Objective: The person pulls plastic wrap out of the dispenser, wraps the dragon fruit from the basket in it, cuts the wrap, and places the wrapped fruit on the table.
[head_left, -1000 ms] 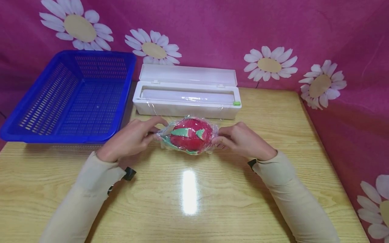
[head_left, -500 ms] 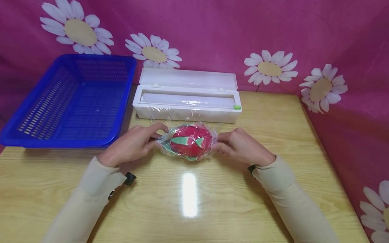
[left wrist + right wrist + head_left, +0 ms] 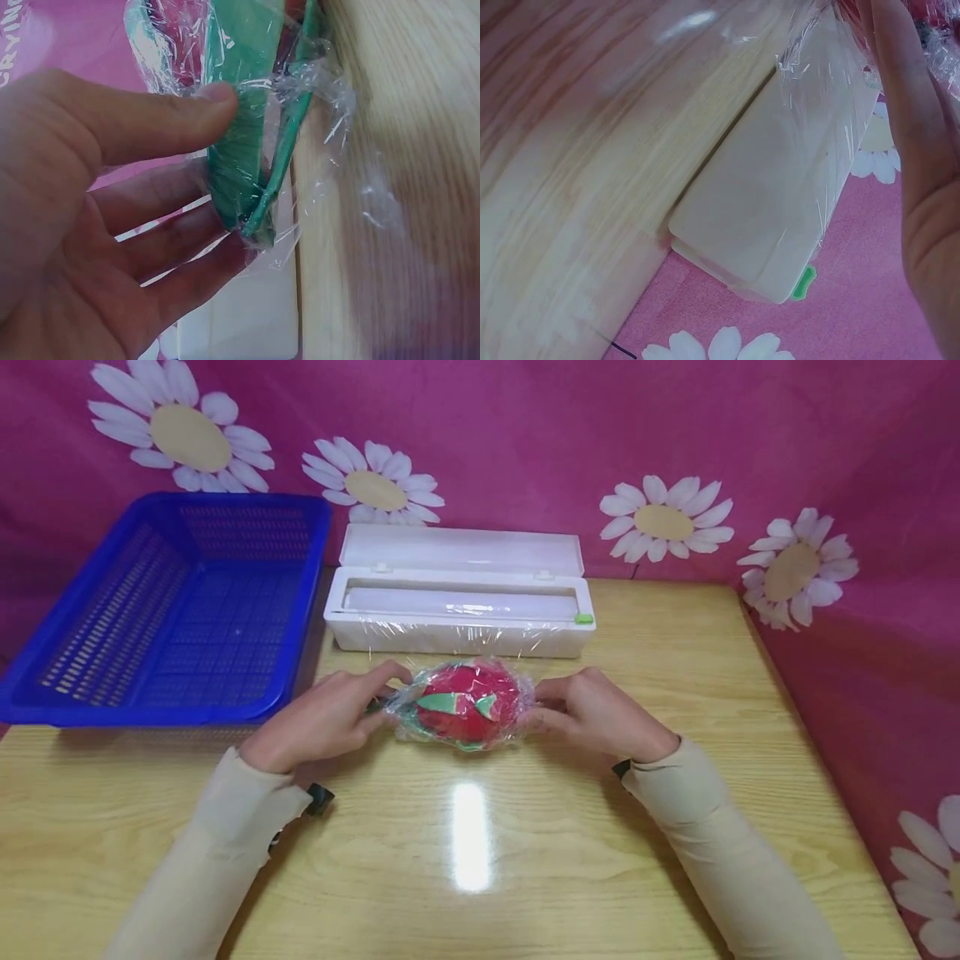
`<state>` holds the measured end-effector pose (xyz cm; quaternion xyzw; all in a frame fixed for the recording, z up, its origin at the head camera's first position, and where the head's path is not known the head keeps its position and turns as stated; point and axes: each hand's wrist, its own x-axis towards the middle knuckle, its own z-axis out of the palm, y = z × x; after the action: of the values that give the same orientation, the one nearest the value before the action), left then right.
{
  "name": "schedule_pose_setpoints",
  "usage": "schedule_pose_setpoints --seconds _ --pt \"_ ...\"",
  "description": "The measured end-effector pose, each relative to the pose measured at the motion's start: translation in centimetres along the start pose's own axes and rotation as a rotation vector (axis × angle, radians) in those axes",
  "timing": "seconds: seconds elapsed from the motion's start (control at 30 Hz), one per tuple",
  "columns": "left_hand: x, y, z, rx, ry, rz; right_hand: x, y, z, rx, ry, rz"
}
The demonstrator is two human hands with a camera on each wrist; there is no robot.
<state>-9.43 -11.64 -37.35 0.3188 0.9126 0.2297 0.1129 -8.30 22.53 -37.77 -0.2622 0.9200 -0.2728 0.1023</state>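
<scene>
A red dragon fruit (image 3: 472, 703) with green scales, wrapped in clear cling film, is held lengthwise between both hands in front of the white film dispenser (image 3: 457, 637). My left hand (image 3: 326, 714) pinches its left end; in the left wrist view, the thumb presses a long green scale (image 3: 238, 142) through crinkled film (image 3: 330, 97). At the opposite end, my right hand (image 3: 606, 714) pinches the wrapped tip, though the fingertips are mostly cut off in the right wrist view. Film still runs from the dispenser to the fruit, with shiny creases (image 3: 829, 150) along it.
The dispenser's lid (image 3: 461, 550) stands raised, showing the film roll (image 3: 465, 602) and a green slider (image 3: 583, 619). A blue perforated basket (image 3: 300, 635) is at the left. Behind the wooden table (image 3: 600, 860) hangs a pink cloth with daisies (image 3: 525, 435).
The hands keep their hold, and the fruit has barely shifted. More bright creases show in the film by the dispenser's front. The whole head view has moved slightly.
</scene>
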Motion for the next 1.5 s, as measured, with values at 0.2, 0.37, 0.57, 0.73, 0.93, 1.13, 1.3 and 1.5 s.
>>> schedule_pose_setpoints --seconds 0.2,0.37,0.57,0.73,0.93,1.13,1.3,1.5 --pt "0.6 0.2 -0.1 -0.014 -0.051 -0.033 -0.3 0.2 -0.1 0.011 0.008 0.023" --pt "1.3 0.2 -0.3 -0.032 -0.096 -0.052 -0.4 0.6 -0.3 0.008 0.026 0.014" --pt "1.9 0.0 -0.9 -0.049 -0.132 -0.089 0.1 1.1 -0.8 0.034 0.028 0.015" --pt "1.8 0.1 -1.3 -0.058 -0.127 -0.084 0.0 1.0 -1.4 0.042 0.021 0.057" --pt "1.7 0.8 -0.8 -0.1 -0.053 -0.081 -0.7 0.4 -1.9 0.076 0.05 0.09" --pt "1.8 1.4 -0.4 -0.045 -0.013 -0.049 -1.2 0.2 -2.1 0.103 0.054 0.045" --pt "2.1 1.7 -0.4 -0.001 0.006 -0.022 -1.2 0.0 -2.6 0.072 0.079 0.0" --pt "1.5 2.5 -0.1 0.026 0.021 -0.04 -1.2 -0.4 -3.0 0.097 0.055 -0.016"
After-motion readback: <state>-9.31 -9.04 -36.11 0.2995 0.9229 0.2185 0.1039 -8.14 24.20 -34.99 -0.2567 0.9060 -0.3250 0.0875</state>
